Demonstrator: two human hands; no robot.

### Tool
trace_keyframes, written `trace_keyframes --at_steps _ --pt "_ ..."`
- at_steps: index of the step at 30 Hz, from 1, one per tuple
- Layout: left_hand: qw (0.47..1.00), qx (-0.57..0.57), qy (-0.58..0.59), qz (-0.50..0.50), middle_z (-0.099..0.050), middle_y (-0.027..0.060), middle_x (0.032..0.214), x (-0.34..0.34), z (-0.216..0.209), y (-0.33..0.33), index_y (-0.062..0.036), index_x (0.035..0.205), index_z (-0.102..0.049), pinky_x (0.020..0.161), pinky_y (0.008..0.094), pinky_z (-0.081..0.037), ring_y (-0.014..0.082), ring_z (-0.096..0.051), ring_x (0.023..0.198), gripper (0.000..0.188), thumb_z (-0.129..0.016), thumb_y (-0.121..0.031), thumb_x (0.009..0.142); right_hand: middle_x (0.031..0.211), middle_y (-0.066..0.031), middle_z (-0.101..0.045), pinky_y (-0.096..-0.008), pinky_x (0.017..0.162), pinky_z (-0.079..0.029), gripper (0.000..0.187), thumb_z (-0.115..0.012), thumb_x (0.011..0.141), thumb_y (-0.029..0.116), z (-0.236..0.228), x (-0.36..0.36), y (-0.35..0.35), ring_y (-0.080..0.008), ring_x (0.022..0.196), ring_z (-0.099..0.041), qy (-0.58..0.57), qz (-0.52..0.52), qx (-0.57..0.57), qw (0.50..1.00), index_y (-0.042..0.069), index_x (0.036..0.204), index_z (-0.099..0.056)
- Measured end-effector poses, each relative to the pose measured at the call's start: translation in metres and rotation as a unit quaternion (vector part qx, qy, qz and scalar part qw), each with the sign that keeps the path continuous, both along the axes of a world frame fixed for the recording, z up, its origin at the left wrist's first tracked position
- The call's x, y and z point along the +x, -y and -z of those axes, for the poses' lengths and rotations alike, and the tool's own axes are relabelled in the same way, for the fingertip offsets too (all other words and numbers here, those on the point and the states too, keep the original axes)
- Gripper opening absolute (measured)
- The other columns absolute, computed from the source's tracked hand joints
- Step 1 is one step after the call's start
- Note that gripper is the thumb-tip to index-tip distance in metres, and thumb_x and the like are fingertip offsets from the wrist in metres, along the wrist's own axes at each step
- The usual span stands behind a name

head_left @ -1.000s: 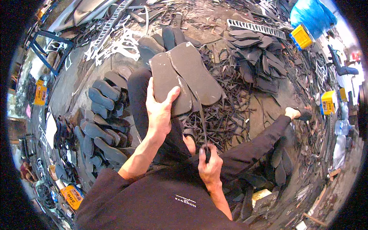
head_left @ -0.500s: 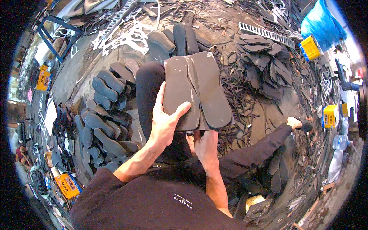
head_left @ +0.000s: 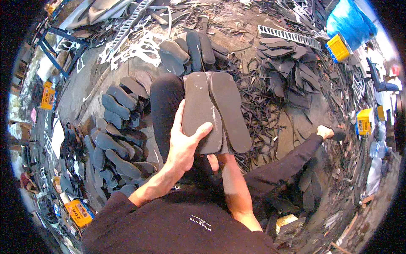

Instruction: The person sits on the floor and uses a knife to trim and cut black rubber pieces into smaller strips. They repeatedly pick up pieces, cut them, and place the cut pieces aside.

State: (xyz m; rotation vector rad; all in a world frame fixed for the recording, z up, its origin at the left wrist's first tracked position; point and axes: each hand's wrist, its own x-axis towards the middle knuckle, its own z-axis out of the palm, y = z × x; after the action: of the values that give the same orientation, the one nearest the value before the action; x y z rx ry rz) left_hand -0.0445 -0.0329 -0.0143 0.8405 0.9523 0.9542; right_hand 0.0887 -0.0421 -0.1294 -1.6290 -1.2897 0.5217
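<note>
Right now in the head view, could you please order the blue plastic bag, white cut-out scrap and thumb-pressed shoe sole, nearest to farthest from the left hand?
1. Shoe sole: in the left hand's grip.
2. White cut-out scrap: ahead and to the left.
3. Blue plastic bag: far off, upper right.

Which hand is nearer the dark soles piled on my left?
Left. The left hand is right of the piled soles, gripping flat pieces; the right hand is farther right, mostly hidden behind those pieces.
</note>
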Motion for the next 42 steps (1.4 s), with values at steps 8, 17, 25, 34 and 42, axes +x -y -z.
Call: trace_keyframes --at_steps 8,17,25,34,42 --pt "0.993 -0.078 0.069 0.059 -0.045 0.0104 0.161 -0.006 -0.027 0.027 -0.0136 0.168 -0.029 0.120 0.0424 -0.043 0.0243 -0.048 0.145 0.095 -0.084 -0.011 0.091 0.107 -0.0321 -0.071 -0.0565 0.089 -0.052 0.053 -0.053 0.110 0.048 0.060 0.059 -0.085 -0.0549 0.099 -0.065 0.117 0.124 -0.036 0.985 -0.003 0.118 -0.062" --pt "0.966 -0.072 0.186 0.166 -0.048 0.0058 0.158 -0.008 0.028 0.011 -0.0189 0.173 -0.015 0.106 0.0380 -0.054 0.0194 -0.057 0.131 0.108 -0.086 -0.032 0.092 0.077 0.0055 -0.055 -0.0237 0.055 -0.042 0.032 -0.075 0.103 0.038 -0.078 0.041 0.028 -0.0052 0.062 -0.052 -0.410 0.049 0.004 0.911 0.010 0.110 -0.060" --pt "0.965 -0.015 -0.004 0.260 -0.040 0.0095 0.166 -0.005 0.056 0.025 -0.0094 0.170 -0.024 0.124 0.0389 -0.033 0.0214 -0.041 0.151 0.111 -0.092 -0.027 0.084 0.081 0.0043 -0.066 -0.0285 0.068 -0.053 0.025 -0.084 0.094 0.019 -0.099 0.040 0.037 -0.0076 0.075 -0.062 -0.234 0.117 -0.020 0.965 0.006 0.101 -0.065" --pt "0.775 -0.380 0.338 0.376 -0.058 0.0078 0.090 0.001 0.047 0.023 -0.0099 0.153 -0.051 0.048 0.0254 -0.048 0.0145 -0.056 0.066 0.058 -0.050 -0.048 0.109 0.085 0.0051 -0.061 -0.0261 0.052 -0.047 0.043 -0.082 0.098 0.038 -0.045 0.067 0.083 -0.0047 0.061 -0.052 -0.527 0.162 0.032 0.834 0.011 0.128 -0.065" --pt "0.906 -0.176 0.061 0.379 -0.068 0.0132 0.140 0.030 0.047 0.006 -0.0006 0.154 -0.053 0.106 0.0334 -0.051 0.0183 -0.069 0.117 0.064 -0.045 -0.049 0.114 0.085 0.0043 -0.072 -0.0208 0.046 -0.040 0.027 -0.090 0.089 0.028 -0.045 0.074 0.132 -0.0039 0.058 -0.058 -0.440 0.217 -0.063 0.869 0.009 0.104 -0.077"
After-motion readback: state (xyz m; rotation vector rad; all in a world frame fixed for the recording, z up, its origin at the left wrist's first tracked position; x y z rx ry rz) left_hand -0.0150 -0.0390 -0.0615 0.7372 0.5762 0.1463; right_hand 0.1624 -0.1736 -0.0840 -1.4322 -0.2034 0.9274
